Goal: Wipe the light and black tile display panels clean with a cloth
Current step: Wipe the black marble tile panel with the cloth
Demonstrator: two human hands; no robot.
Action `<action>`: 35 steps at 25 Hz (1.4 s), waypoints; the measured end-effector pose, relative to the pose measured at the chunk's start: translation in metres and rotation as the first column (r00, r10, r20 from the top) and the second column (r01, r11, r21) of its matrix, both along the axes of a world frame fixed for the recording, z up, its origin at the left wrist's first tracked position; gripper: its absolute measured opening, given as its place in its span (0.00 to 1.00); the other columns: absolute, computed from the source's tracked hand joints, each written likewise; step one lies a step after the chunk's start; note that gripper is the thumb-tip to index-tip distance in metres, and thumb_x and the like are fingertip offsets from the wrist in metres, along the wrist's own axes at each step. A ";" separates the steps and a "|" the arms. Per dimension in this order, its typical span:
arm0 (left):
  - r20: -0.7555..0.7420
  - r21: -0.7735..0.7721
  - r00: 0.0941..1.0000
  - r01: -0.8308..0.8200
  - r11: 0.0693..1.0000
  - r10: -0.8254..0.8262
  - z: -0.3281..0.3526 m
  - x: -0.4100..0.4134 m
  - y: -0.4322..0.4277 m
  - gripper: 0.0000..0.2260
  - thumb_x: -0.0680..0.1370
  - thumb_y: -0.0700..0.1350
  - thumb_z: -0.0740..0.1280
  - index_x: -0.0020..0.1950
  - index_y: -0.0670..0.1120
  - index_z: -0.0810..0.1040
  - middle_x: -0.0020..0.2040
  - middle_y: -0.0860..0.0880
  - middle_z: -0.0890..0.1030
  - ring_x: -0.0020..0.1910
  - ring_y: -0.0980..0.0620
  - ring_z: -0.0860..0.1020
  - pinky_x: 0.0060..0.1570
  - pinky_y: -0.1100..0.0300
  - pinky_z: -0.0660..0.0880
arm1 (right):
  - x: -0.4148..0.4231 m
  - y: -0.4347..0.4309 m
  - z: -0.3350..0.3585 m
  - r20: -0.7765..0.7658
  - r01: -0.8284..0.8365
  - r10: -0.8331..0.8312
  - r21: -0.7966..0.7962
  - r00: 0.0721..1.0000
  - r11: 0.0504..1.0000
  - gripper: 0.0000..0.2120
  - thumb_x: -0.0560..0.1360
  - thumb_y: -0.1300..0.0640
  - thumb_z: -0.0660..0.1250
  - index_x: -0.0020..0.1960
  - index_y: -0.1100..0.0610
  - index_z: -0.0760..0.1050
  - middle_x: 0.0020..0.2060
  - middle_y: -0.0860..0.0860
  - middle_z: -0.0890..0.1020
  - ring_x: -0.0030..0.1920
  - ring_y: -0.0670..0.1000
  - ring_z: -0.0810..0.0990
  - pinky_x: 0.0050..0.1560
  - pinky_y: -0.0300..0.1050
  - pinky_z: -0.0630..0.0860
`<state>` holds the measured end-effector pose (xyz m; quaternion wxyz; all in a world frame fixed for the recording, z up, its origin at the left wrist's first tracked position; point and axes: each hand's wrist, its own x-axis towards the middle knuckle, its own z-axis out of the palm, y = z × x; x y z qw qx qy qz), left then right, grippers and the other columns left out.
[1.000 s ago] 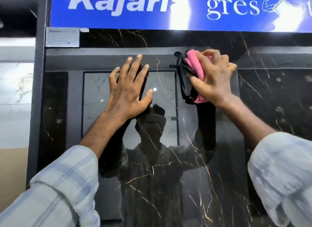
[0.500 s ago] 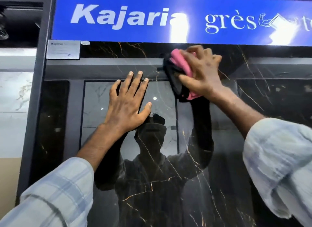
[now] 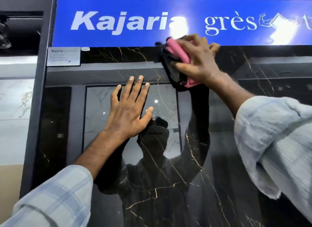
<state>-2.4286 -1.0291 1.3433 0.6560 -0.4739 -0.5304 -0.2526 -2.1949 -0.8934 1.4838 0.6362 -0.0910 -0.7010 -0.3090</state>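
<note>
A glossy black tile panel (image 3: 118, 201) with thin gold veins fills the view in front of me. My right hand (image 3: 197, 62) grips a bunched pink and black cloth (image 3: 177, 52) and presses it against the panel's top edge, just under the blue sign. My left hand (image 3: 130, 111) lies flat on the panel lower down, fingers straight and spread. A light marble tile panel (image 3: 15, 98) shows at the far left, beyond the dark frame.
A blue sign (image 3: 118, 23) with white lettering runs across the top. A small grey label (image 3: 63, 56) is stuck at the panel's upper left corner. A dark vertical frame post (image 3: 39, 108) separates the black panel from the light one. The panel reflects my figure.
My right hand has moved the cloth upward along the black panel to its top edge under the sign. My left hand stays flat on the panel. The camera has tilted up.
</note>
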 end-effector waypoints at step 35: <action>0.018 -0.130 0.997 0.078 0.988 -0.076 -0.041 -0.043 -0.046 0.36 0.80 0.59 0.57 0.83 0.41 0.59 0.85 0.41 0.54 0.84 0.40 0.50 0.81 0.38 0.45 | -0.056 -0.037 -0.077 0.026 0.175 -0.178 0.078 0.984 0.981 0.35 0.74 0.34 0.61 0.77 0.49 0.67 0.69 0.54 0.72 0.63 0.61 0.72 0.56 0.59 0.62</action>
